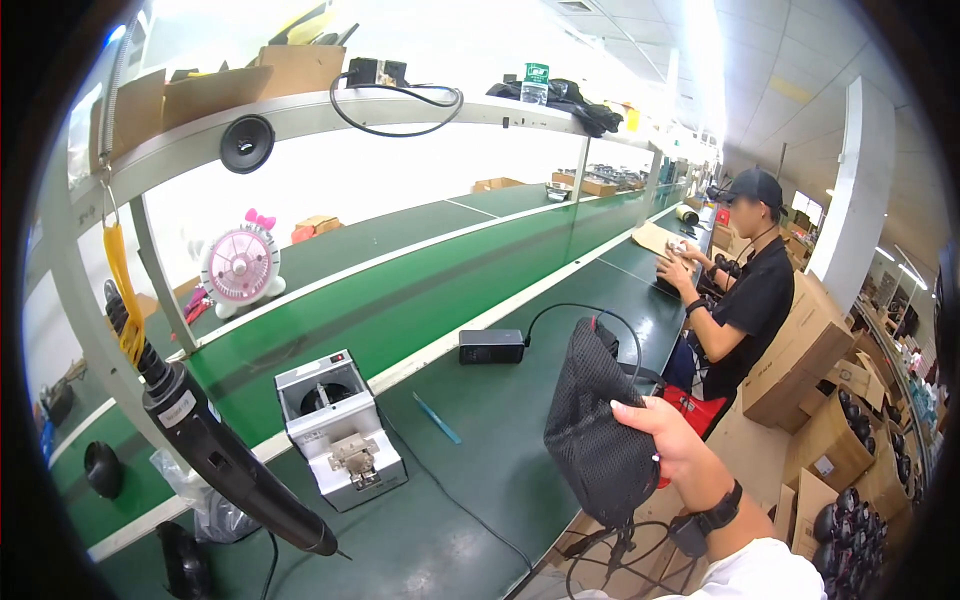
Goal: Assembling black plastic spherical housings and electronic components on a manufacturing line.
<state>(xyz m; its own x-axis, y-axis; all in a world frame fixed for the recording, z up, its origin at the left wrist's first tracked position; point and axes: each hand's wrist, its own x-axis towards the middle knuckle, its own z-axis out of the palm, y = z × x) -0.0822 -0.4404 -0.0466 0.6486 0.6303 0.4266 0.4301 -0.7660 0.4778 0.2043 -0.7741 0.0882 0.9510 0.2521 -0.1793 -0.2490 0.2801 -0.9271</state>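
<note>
Up over the near edge of the green tabletop [480, 470], the right hand [668, 440] is closed on a black mesh pouch [598, 420], fingers pinching its lower right side so it hangs upright in the air. The left hand is out of view. Just behind the pouch a black power adapter [492, 346] lies on the tabletop, its cable looping toward the pouch. Farther left stand a small white screw feeder [340, 428] and a hanging black electric screwdriver [225, 455]. A pink fan [241, 265] sits beyond the conveyor belt [400, 290]. Well apart on the right, another person [745, 290] in black works at the same line.
</note>
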